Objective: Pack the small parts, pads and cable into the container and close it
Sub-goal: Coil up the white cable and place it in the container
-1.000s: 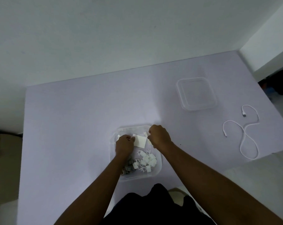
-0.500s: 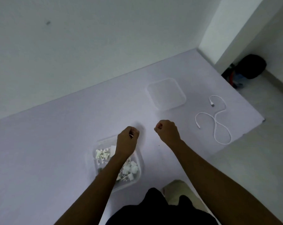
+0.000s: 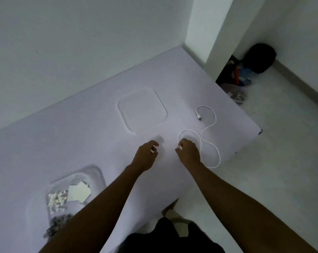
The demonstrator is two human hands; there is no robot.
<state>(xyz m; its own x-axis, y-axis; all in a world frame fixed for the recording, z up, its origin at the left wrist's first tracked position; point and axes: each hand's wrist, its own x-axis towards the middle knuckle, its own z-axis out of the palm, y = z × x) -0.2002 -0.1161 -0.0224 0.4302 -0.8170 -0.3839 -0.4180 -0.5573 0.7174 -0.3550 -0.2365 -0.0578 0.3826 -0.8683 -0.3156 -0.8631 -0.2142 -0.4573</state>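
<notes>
Hands moved from clear plastic container (image 3: 99,172) to white looped cable (image 3: 199,117) near pale table's (image 3: 63,143) right edge: right hand (image 3: 189,153) pinches its end, left hand (image 3: 145,156) slack, empty. One-ended pulling may drag loops off.

Container (image 3: 98,172) near-left on the table (image 3: 63,143), lid (image 3: 142,111) farther back, cable (image 3: 215,117) right of the lid.

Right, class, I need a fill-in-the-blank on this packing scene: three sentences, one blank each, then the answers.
1. The small white parts and pads lie ___ the clear container.
2. The right hand pinches one end of the ___ cable.
3. The clear lid lies on the table, so the container is ___.
Missing words: inside; white; open.
</notes>
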